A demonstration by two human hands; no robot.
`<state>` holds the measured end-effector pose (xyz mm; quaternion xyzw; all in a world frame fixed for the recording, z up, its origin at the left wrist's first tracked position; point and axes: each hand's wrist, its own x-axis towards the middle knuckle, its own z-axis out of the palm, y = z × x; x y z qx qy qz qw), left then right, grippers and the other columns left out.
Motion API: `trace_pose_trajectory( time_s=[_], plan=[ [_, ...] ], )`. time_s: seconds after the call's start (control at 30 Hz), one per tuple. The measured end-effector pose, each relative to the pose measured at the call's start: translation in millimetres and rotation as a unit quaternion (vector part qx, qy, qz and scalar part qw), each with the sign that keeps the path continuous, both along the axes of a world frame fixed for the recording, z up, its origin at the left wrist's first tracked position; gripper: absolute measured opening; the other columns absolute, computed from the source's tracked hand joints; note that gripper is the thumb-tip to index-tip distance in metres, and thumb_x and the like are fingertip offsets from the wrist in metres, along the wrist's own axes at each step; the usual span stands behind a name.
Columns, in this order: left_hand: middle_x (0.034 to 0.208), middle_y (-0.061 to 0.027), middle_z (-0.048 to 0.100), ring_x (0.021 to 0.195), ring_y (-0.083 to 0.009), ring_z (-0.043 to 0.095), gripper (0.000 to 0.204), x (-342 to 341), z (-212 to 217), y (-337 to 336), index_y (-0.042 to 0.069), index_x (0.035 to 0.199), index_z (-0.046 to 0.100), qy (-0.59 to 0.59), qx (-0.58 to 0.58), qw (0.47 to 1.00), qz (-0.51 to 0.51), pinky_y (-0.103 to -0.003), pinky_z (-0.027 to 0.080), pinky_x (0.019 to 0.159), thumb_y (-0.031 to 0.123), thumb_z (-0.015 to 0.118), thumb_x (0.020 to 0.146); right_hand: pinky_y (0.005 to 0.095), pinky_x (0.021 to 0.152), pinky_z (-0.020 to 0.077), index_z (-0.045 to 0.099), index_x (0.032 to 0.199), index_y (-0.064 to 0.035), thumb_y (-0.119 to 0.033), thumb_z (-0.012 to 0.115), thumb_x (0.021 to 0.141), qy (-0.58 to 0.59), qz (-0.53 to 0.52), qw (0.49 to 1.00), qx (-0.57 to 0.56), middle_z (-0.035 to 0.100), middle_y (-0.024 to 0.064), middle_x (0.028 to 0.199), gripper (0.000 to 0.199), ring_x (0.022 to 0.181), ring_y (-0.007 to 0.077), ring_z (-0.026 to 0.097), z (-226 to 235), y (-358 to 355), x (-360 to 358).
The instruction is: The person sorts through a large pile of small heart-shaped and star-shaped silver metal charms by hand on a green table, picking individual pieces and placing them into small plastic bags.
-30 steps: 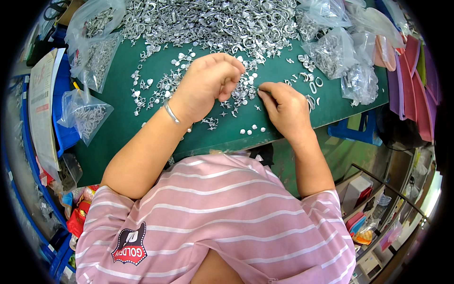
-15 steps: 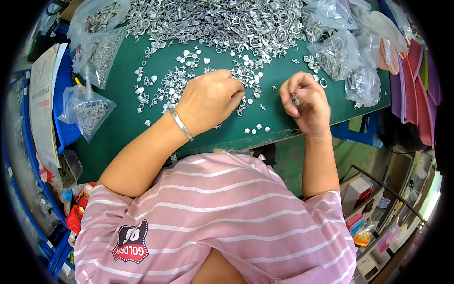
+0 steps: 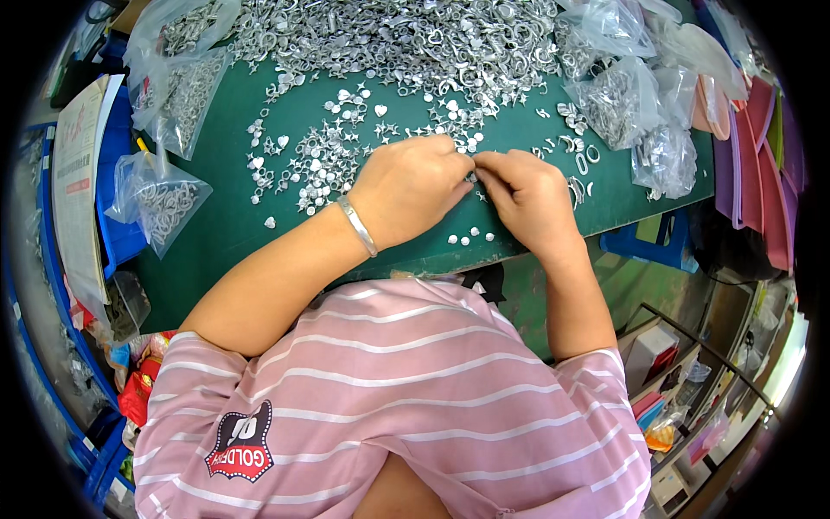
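Between your two sets of fingertips sits a tiny silver metal piece [image 3: 472, 176], too small to tell its shape, held just above the green mat [image 3: 225, 233] near its front edge. Your left hand [image 3: 411, 186] is curled, knuckles up, fingers pinched toward that piece; your right hand [image 3: 527, 195] meets it from the other side, thumb and forefinger closed on the same spot. Whether one hand or both actually grip the piece, the view does not show.

A second ago your hands were apart, the left spread over the loose charms and the right resting on the mat. Half a second ago the right hand was lifted and holding something small by itself. Now both have come together at the middle, so you seem to have moved from picking to fitting or joining two small parts.

Just below your fingers lies a short row of small white beads [image 3: 471, 235]. To the left of your left hand is a scatter of silver charms [image 3: 324, 160], hearts and stars among them. Beyond, along the far edge, runs the big heap of silver findings [image 3: 398, 39]. Clear plastic bags of parts [image 3: 160, 195] lie at the left and at the right.
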<state>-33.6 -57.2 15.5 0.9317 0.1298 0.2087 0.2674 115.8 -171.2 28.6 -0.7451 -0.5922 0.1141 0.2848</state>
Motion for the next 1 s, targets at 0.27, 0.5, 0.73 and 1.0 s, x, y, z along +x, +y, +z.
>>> trace_pose_trajectory(
  time_s=[0.27, 0.5, 0.73, 1.0],
  plan=[
    [0.075, -0.0064, 0.056, 0.068, -0.0262, 0.061, 0.010, -5, -2, 0, 0.009, 0.085, 0.067, 0.017, -0.003, 1.000, 0.010, -0.036, 0.051, 0.059, 0.009, 0.070, 0.076, 0.0373, 0.058, 0.0509, 0.069, 0.087, -0.0069, -0.007, 0.068, 0.079, -0.037, 0.017, 0.999, 0.021, 0.062, 0.0092, 0.072, 0.008, 0.064, 0.0293, 0.063, 0, -13, 7],
    [0.074, -0.0068, 0.056, 0.069, -0.0265, 0.061, 0.009, 10, -3, -7, 0.008, 0.083, 0.065, -0.001, 0.010, 1.000, 0.006, -0.037, 0.051, 0.059, 0.009, 0.069, 0.076, 0.0358, 0.057, 0.0503, 0.070, 0.088, -0.0063, -0.005, 0.069, 0.079, 0.010, -0.034, 0.998, 0.051, 0.063, 0.0104, 0.072, 0.009, 0.063, 0.0287, 0.062, 5, -13, 13],
    [0.072, -0.0070, 0.054, 0.069, -0.0259, 0.061, 0.006, 10, -7, -8, 0.007, 0.079, 0.064, -0.003, 0.012, 1.000, -0.003, -0.036, 0.051, 0.059, 0.009, 0.068, 0.076, 0.0376, 0.057, 0.0509, 0.068, 0.086, -0.0085, -0.008, 0.069, 0.078, -0.048, -0.006, 0.998, 0.035, 0.062, 0.0091, 0.072, 0.008, 0.064, 0.0295, 0.062, -5, -9, 4],
    [0.075, -0.0075, 0.057, 0.069, -0.0267, 0.061, 0.008, -4, 2, 4, 0.009, 0.083, 0.069, -0.009, -0.035, 0.999, 0.016, -0.036, 0.051, 0.060, 0.007, 0.070, 0.076, 0.0242, 0.052, 0.0424, 0.066, 0.085, -0.0039, -0.005, 0.068, 0.082, 0.324, -0.033, 0.944, -0.049, 0.059, -0.0023, 0.068, 0.004, 0.058, 0.0086, 0.054, 7, -16, 17]
  ],
)
